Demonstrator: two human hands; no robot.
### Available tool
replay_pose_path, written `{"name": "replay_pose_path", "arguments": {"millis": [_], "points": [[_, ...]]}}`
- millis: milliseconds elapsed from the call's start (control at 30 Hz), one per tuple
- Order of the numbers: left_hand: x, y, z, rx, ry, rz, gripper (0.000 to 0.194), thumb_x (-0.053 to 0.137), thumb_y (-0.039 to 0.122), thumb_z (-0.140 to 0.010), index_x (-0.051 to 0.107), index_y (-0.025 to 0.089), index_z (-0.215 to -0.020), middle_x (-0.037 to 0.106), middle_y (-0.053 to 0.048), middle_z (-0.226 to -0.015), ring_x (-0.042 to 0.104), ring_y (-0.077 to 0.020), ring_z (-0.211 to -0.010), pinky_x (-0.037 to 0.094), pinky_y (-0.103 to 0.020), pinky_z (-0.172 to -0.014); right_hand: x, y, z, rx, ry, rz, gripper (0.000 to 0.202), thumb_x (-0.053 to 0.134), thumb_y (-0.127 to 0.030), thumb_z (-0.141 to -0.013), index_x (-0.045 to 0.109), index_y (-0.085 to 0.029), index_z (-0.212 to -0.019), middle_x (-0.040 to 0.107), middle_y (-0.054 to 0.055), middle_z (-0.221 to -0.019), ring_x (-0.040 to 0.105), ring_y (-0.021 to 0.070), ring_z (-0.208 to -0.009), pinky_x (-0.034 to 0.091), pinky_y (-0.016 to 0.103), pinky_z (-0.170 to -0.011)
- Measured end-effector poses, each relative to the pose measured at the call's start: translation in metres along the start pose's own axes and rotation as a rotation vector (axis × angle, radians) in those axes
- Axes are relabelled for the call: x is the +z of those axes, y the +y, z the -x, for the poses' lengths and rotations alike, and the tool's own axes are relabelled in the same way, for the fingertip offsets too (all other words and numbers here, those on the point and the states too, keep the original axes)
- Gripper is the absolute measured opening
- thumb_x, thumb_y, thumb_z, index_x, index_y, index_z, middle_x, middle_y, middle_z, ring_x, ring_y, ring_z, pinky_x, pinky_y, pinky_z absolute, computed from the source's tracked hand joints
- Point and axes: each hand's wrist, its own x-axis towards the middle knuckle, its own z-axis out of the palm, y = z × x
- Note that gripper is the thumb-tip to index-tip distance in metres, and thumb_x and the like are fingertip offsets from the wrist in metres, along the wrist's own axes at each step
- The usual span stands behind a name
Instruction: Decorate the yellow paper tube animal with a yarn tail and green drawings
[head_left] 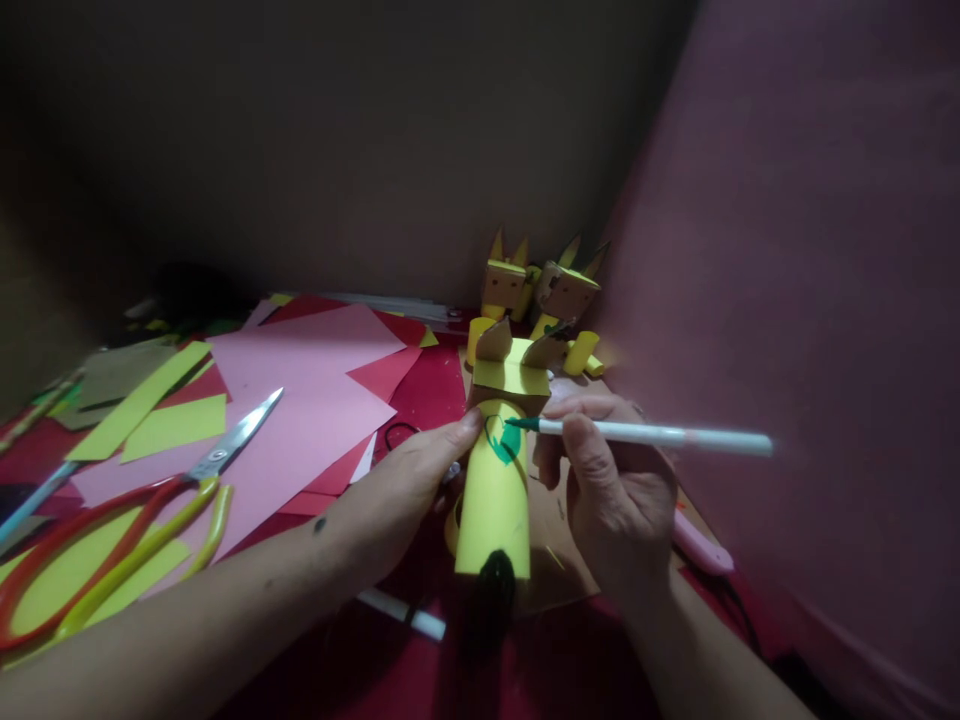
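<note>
Far left, scissors point(218, 458): steel blades, glossy red-and-yellow handles, over smooth pink paper point(315, 350).
Left hand point(424, 465): curled about the yellow tube point(491, 515), thumb at its side, most fingers hidden.
Tube's lie: between both hands, matte cylinder, long axis toward the wearer — part-green heart point(510, 445) on top.
Right hand point(619, 475): pinching a slim white marker point(690, 438) — tip leftward, at the heart.

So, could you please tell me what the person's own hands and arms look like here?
The left hand and right hand are bare, without gloves. No sleeve shows on the left forearm or right forearm. A small roundish spot marks the left arm near the wrist, with a fainter one further back.
</note>
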Motion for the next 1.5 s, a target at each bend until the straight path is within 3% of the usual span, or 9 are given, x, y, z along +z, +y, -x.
{"name": "replay_pose_path", "arguments": {"millis": [333, 500, 733, 933, 1067, 1200, 1267, 1333, 1500], "points": [[-0.003, 0.015, 0.000, 0.046, 0.201, -0.177, 0.047, 0.060, 0.065, -0.093, 0.076, 0.020, -0.090, 0.074, -0.007, -0.084, 0.063, -0.0246, -0.080, 0.049, -0.036, -0.072, -0.011, -0.007, -0.010, -0.171, -0.058, 0.318, 0.004, 0.068, -0.028, -0.101, 0.070, -0.028, -0.103, 0.071, -0.002, -0.088, 0.058, 0.0119, -0.063, 0.050, 0.029, -0.060], [-0.007, 0.038, 0.013, 0.382, 0.383, -0.555, 0.038, 0.069, 0.062, -0.088, 0.070, 0.024, -0.084, 0.063, -0.001, -0.078, 0.049, -0.0181, -0.069, 0.042, -0.033, -0.067, -0.011, -0.018, -0.021, -0.447, -0.153, 0.576, 0.009, 0.067, -0.025, -0.101, 0.061, -0.026, -0.094, 0.067, -0.003, -0.075, 0.060, 0.0123, -0.061, 0.047, 0.028, -0.057], [0.015, 0.058, 0.043, 0.820, 0.109, -0.819, 0.047, 0.083, 0.042, -0.083, 0.073, 0.037, -0.129, 0.075, -0.001, -0.089, 0.066, -0.0228, -0.077, 0.052, -0.033, -0.074, 0.000, -0.033, -0.033, -0.734, -0.300, 0.919, 0.030, 0.051, -0.024, -0.106, 0.058, -0.022, -0.077, 0.061, 0.001, -0.059, 0.051, 0.0159, -0.053, 0.035, 0.034, -0.053], [0.029, 0.068, 0.040, 1.052, 0.092, -0.887, 0.022, 0.075, 0.026, -0.092, 0.083, 0.033, -0.111, 0.083, -0.002, -0.099, 0.076, -0.0233, -0.086, 0.059, -0.032, -0.075, 0.005, -0.049, -0.034, -0.751, -0.221, 0.852, 0.033, 0.045, -0.030, -0.111, 0.061, -0.020, -0.083, 0.066, 0.001, -0.063, 0.058, 0.0148, -0.058, 0.043, 0.030, -0.057], [0.038, 0.079, 0.052, 1.218, 0.317, -0.768, 0.023, 0.072, 0.014, -0.091, 0.079, 0.033, -0.080, 0.079, 0.006, -0.086, 0.069, -0.0126, -0.069, 0.053, -0.025, -0.061, -0.003, -0.044, -0.023, -0.381, 0.080, 0.548, 0.018, 0.066, -0.034, -0.101, 0.065, -0.023, -0.087, 0.068, -0.002, -0.070, 0.061, 0.0125, -0.061, 0.048, 0.026, -0.059], [0.034, 0.095, 0.056, 1.048, 0.598, -0.567, 0.018, 0.071, 0.026, -0.093, 0.079, 0.029, -0.077, 0.070, 0.004, -0.068, 0.060, -0.0104, -0.061, 0.048, -0.022, -0.053, -0.006, -0.015, -0.004, 0.486, 0.206, -0.030, 0.037, 0.078, -0.054, -0.082, 0.065, -0.021, -0.074, 0.063, -0.003, -0.063, 0.056, 0.0116, -0.054, 0.047, 0.024, -0.050], [0.025, 0.103, 0.049, 0.875, 0.587, -0.432, 0.017, 0.073, 0.023, -0.091, 0.079, 0.026, -0.075, 0.065, 0.004, -0.062, 0.051, -0.0086, -0.055, 0.042, -0.019, -0.046, -0.002, 0.000, 0.006, 0.863, 0.190, -0.245, 0.049, 0.088, -0.062, -0.063, 0.067, -0.018, -0.070, 0.065, -0.001, -0.062, 0.057, 0.0119, -0.054, 0.047, 0.025, -0.052], [0.013, 0.109, 0.037, 0.731, 0.403, -0.281, 0.012, 0.079, 0.022, -0.084, 0.075, 0.022, -0.073, 0.058, 0.004, -0.057, 0.046, -0.0077, -0.051, 0.036, -0.017, -0.041, 0.004, 0.009, 0.011, 1.086, 0.182, -0.416, 0.054, 0.092, -0.063, -0.052, 0.070, -0.017, -0.070, 0.066, 0.000, -0.062, 0.060, 0.0132, -0.056, 0.050, 0.027, -0.057], [-0.011, 0.106, 0.012, 0.586, 0.150, -0.102, 0.021, 0.091, 0.022, -0.069, 0.072, 0.014, -0.069, 0.049, 0.005, -0.053, 0.031, -0.0011, -0.043, 0.023, -0.013, -0.039, 0.016, 0.011, 0.009, 1.162, 0.198, -0.611, 0.050, 0.098, -0.052, -0.050, 0.076, -0.015, -0.076, 0.075, 0.005, -0.070, 0.067, 0.0177, -0.068, 0.053, 0.032, -0.074]]}}
